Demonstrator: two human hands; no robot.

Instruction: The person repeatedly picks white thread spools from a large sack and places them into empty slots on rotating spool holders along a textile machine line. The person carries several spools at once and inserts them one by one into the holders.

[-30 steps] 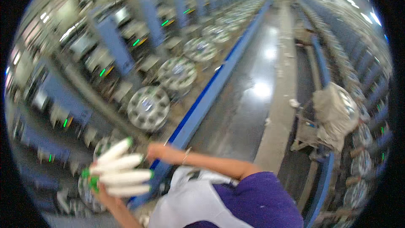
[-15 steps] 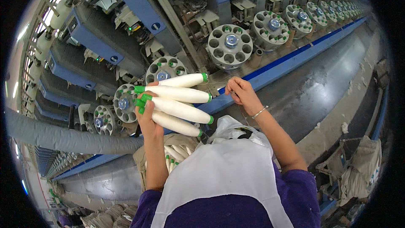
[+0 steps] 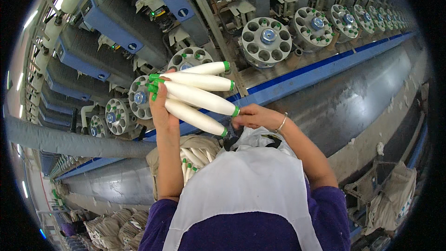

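Fanned white bobbins (image 3: 200,97) are clasped by the left hand (image 3: 163,111) | right hand (image 3: 256,117) is curled beside one green tip (image 3: 236,111) | whether anything is pinched cannot be told

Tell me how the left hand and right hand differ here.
The left hand grips several bobbins near one end; the right hand is by the other end, and whether it touches them is unclear.
The left hand points up the picture, while the right hand points left.
The right hand has a bracelet at its wrist; the left hand shows none.
Both are bare, without gloves.
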